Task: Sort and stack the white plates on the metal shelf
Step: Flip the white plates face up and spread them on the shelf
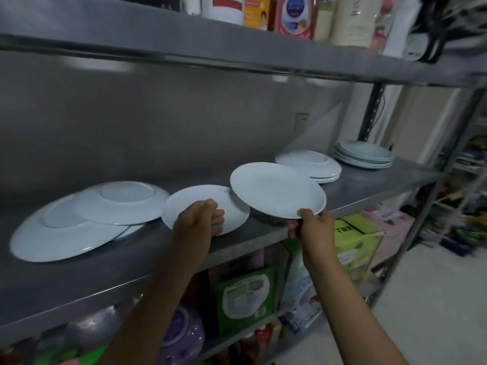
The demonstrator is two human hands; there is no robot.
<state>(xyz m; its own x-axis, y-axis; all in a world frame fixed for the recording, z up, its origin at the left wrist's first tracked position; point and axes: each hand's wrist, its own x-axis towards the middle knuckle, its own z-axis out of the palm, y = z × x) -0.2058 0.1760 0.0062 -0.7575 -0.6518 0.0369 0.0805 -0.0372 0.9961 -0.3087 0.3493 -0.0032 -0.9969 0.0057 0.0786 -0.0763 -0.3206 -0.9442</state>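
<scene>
While each hand grasps a plate, matching sizes are paired above the shelf [355, 192].
Right hand [311, 223] pinches the raised plate [276, 189]; left hand [200, 217] grips the lower plate [184, 204]; align rims before stacking.

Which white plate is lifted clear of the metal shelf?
The round white plate pinched at its near rim by the right hand. The left hand's plate and the others rest on the shelf.
</scene>
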